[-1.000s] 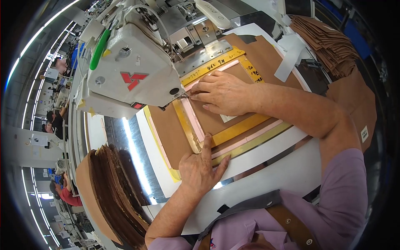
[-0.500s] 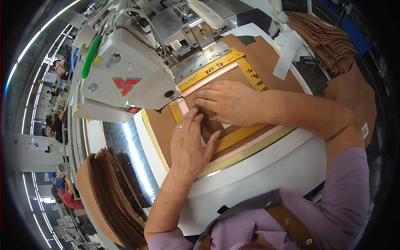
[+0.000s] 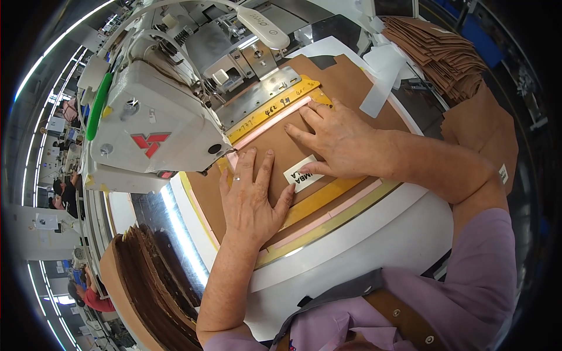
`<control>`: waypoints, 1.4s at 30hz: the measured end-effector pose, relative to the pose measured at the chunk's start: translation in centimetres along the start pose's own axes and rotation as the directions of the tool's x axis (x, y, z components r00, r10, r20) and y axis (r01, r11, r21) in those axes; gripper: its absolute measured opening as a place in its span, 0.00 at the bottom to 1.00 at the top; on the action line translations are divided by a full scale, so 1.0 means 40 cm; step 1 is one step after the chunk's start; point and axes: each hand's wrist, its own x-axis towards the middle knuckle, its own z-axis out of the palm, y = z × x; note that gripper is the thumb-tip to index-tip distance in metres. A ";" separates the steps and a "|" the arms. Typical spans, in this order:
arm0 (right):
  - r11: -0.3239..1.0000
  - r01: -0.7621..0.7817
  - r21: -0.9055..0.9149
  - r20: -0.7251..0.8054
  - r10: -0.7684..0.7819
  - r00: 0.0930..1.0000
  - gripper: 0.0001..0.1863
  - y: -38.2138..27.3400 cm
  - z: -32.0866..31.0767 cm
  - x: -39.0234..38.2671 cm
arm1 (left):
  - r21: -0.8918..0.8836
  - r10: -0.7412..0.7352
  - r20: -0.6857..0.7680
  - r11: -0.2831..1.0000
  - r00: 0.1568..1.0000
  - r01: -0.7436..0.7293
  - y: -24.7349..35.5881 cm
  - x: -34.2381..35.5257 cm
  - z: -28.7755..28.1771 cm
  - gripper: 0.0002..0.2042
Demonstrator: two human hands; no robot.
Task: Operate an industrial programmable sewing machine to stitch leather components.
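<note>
A brown leather-like panel (image 3: 266,136) lies inside a yellow frame (image 3: 321,200) edged with pale pink strips. On its surface sits a small white printed label (image 3: 303,173). My left hand (image 3: 250,205) rests flat near the panel's left end, fingers spread and a ring on one finger. Across the right part lies my right hand (image 3: 345,140), also spread; its fingertips reach the far pink strip and its thumb touches the label. Just beyond the left fingertips is the white sewing machine head (image 3: 155,126), with a metal clamp plate (image 3: 263,99) along the frame's far bar.
Stacked brown pieces stand at lower left (image 3: 137,286) and more lie in a pile at upper right (image 3: 436,55). A white paper strip (image 3: 377,96) hangs beside the frame. A white curved table (image 3: 351,245) is nearest me. Other people work far left.
Both hands have spread out flatter on the panel. My right hand has slid toward the far right corner, uncovering the label. The whole view has shifted slightly.
</note>
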 end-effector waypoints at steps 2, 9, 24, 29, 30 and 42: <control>1.000 0.001 -0.014 0.012 0.000 1.000 0.43 -0.003 -0.003 0.004 | 0.030 -0.007 0.010 1.000 1.000 0.007 0.005 0.002 -0.004 0.32; 0.998 -0.017 -0.062 -0.035 0.015 0.999 0.43 -0.010 0.006 0.026 | 0.070 -0.035 0.057 0.997 0.998 0.031 0.002 0.005 -0.008 0.32; 0.999 0.039 0.002 -0.134 -0.039 0.990 0.40 0.023 0.022 0.024 | 0.082 -0.044 0.056 0.996 0.997 0.039 -0.007 0.001 -0.020 0.32; 0.996 0.082 0.043 -0.160 -0.074 0.984 0.39 0.041 0.033 0.025 | 0.103 -0.076 0.101 0.992 0.992 0.066 -0.004 0.003 -0.030 0.32; 0.995 0.091 0.039 -0.161 -0.084 0.983 0.38 0.044 0.032 0.024 | 0.096 -0.087 0.098 0.992 0.991 0.078 -0.004 0.002 -0.028 0.32; 0.974 0.165 0.155 -0.166 -0.139 0.976 0.37 0.083 0.058 0.028 | 0.139 -0.137 0.167 0.984 0.976 0.114 -0.012 0.006 -0.053 0.31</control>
